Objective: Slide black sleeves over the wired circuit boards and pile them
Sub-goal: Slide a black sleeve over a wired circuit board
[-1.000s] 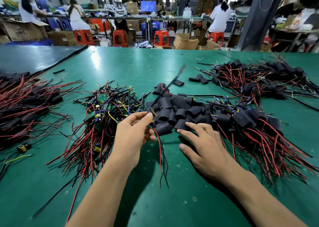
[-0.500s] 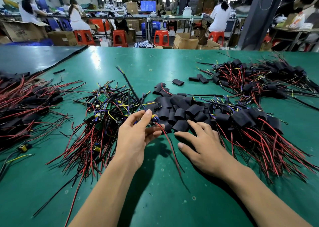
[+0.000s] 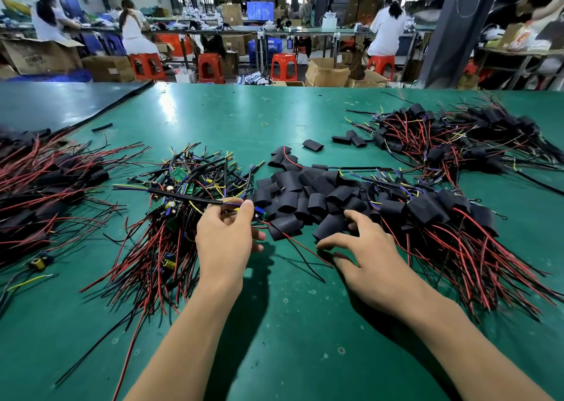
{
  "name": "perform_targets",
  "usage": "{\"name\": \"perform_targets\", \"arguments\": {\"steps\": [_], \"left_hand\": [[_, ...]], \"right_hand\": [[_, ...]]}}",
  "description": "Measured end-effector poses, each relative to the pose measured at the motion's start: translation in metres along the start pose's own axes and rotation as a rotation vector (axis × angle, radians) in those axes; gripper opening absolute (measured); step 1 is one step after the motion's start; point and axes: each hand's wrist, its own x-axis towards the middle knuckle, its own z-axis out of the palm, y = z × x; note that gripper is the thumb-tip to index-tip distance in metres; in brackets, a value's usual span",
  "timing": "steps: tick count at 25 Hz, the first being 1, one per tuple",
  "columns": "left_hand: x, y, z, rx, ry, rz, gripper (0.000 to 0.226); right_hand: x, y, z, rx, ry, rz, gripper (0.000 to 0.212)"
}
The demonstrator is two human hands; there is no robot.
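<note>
- The left grip [image 3: 225, 242] is closed in a pinch on one wired circuit board [image 3: 258, 214], thumb against the fingertips, just above the green counter [image 3: 274, 324].
- A blue part of that board shows past the fingertips. A thick black lead [image 3: 183, 195] runs from the pinch out to the left, over the heap of bare boards.
- Thin red and black wires [image 3: 293, 245] trail from the held board down and to the right, across the counter between the two hands.
- The right grip [image 3: 366, 257] is released, fingers spread and lightly bent, palm down. Its fingertips touch the near edge of the loose black sleeves [image 3: 305, 196], with one sleeve [image 3: 331, 226] lying between index finger and thumb, not clasped.
- The loose sleeves lie in a heap at the centre of the counter, just beyond both hands.
- The bare wired boards [image 3: 171, 217] are heaped left of the left hand, red and black leads fanning toward the near edge.
- Sleeved boards [image 3: 457, 214] are piled right of the loose sleeves, touching them, red leads pointing near-right.
- A second sleeved pile [image 3: 442, 144] sits farther back on the right, well apart from the hands; a third [image 3: 45, 181] lies at the far left.
- A single sleeve [image 3: 312, 145] lies alone beyond the centre heap.
- Behind the counter, people sit on red stools [image 3: 283, 66] among cardboard boxes [image 3: 326, 72].
</note>
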Motion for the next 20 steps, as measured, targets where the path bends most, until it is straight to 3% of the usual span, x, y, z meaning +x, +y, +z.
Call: {"name": "perform_targets", "arguments": {"steps": [3, 7, 12, 20], "left_hand": [[0.0010, 0.0013, -0.0025, -0.040, -0.046, -0.053, 0.018], [-0.0008, 0.0023, -0.0042, -0.046, -0.116, -0.073, 0.034], [0.0010, 0.0020, -0.0054, 0.014, -0.101, -0.077, 0.028], [0.0045, 0.0060, -0.0065, -0.108, -0.048, -0.068, 0.020]], "right_hand": [[0.0004, 0.0003, 0.0039, 0.026, 0.078, 0.006, 0.022], [0.0009, 0.0010, 0.0046, -0.013, 0.048, -0.046, 0.038], [0.0002, -0.0008, 0.0021, -0.010, 0.054, -0.058, 0.032], [-0.0038, -0.0066, -0.0033, 0.134, 0.018, -0.129, 0.026]]}}
